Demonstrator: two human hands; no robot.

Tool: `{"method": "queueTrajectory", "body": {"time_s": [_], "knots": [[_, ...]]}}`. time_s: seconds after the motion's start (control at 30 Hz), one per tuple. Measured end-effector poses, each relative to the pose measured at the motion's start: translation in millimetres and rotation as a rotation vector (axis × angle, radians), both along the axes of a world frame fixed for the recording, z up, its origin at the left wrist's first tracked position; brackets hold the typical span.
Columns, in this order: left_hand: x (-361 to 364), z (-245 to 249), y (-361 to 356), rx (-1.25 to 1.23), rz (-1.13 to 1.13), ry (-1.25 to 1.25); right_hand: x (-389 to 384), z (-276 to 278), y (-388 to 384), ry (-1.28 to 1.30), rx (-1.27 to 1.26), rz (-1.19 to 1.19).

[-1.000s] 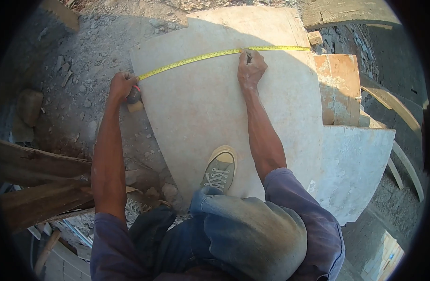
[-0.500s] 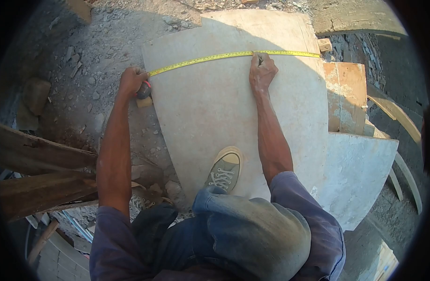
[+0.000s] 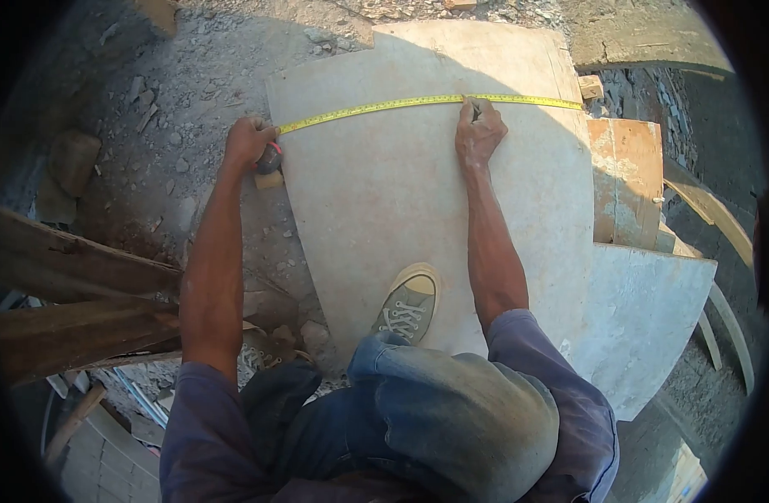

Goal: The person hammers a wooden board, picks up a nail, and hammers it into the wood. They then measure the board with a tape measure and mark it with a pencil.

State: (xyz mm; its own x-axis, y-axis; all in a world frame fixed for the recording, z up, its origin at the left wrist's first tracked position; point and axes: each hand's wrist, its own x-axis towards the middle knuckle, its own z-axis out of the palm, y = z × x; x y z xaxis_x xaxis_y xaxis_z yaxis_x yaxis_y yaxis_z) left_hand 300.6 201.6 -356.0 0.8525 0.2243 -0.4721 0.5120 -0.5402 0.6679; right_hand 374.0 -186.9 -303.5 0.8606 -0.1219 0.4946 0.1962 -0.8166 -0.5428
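A yellow tape measure [image 3: 376,107] is stretched across a large pale wooden sheet [image 3: 384,184], from its left edge to its right edge. My left hand [image 3: 248,144] is closed on the tape's dark case with a red edge, just off the sheet's left edge. Partway along the blade, my right hand [image 3: 481,134] rests on the sheet with its fingers pinched together at the tape. Something small and dark may be between those fingers, but I cannot make it out. My shoe [image 3: 409,302] stands on the sheet's lower part.
Smaller boards, one brown [image 3: 626,176] and one pale grey [image 3: 652,318], stick out under the sheet's right side. Thick timber beams [image 3: 82,335] lie at lower left. Rubble [image 3: 175,126] covers the ground at left. Curved wooden strips [image 3: 728,327] lie at far right.
The whole view has shifted slightly, so everything appears a little further right and down. Both hands keep their places on the tape and the sheet.
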Motion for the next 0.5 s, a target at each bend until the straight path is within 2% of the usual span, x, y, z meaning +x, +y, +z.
{"method": "queueTrajectory", "body": {"time_s": [0.27,0.33,0.5], "knots": [[1.3,6.3,-2.6,0.054,-0.020,0.019,-1.1,2.4,-1.7,0.025,0.002,0.006],[1.1,16.9,-7.0,-0.045,0.041,0.062,-2.2,5.8,1.1,0.039,0.032,-0.003],[4.8,4.4,2.6,0.052,-0.020,0.040,-2.2,-0.1,-0.9,0.058,0.059,-0.016]]}}
